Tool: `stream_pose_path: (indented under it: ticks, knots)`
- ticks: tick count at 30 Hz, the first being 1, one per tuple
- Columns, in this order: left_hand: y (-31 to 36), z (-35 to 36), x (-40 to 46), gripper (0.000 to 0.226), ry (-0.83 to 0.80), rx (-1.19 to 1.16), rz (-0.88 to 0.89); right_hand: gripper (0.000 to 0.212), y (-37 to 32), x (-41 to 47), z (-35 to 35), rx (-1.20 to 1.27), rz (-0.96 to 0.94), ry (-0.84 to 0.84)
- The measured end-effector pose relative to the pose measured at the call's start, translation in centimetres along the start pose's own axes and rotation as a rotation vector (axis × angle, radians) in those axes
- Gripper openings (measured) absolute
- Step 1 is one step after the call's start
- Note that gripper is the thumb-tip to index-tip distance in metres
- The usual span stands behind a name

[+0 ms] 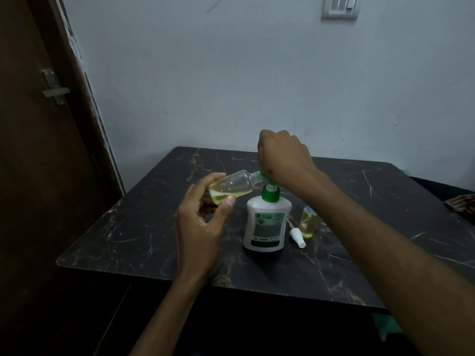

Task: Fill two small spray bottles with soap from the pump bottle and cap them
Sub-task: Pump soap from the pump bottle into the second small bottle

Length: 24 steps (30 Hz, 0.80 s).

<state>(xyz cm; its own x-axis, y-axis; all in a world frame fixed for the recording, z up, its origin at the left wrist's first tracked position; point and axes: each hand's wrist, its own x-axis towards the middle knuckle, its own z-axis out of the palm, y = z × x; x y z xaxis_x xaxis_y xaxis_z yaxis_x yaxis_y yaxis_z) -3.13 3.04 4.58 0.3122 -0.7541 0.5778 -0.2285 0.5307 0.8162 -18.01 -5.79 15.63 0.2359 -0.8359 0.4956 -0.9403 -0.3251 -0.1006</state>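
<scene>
Overhead, right hand [284, 156] fisted on green pump head of white plastic soap bottle [267, 224]. Left hand [203, 222], grip pinching tilted clear spray bottle [231, 187], mouth at spout. Glossy black marble-veined tabletop [154, 227] underneath.

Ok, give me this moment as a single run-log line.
step: filling | left hand: holds small bottle tilted at spout | right hand: on pump bottle head | second bottle: standing, uncapped | spray cap: on table

My left hand [205, 217] is raised, palm turned inward, thumb and fingers curled in a pinch grip. My right hand [284, 156] is a downward-pressing fist (knuckles up), its forearm stretching diagonally from the lower right.
</scene>
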Motion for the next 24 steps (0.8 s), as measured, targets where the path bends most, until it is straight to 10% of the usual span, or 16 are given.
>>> stream_pose_path:
  ticks: [24]
  knots:
    - [-0.08,0.01,-0.15,0.042,0.0,-0.04,0.013,0.019,-0.12,-0.29,-0.25,-0.007,-0.032,0.009]
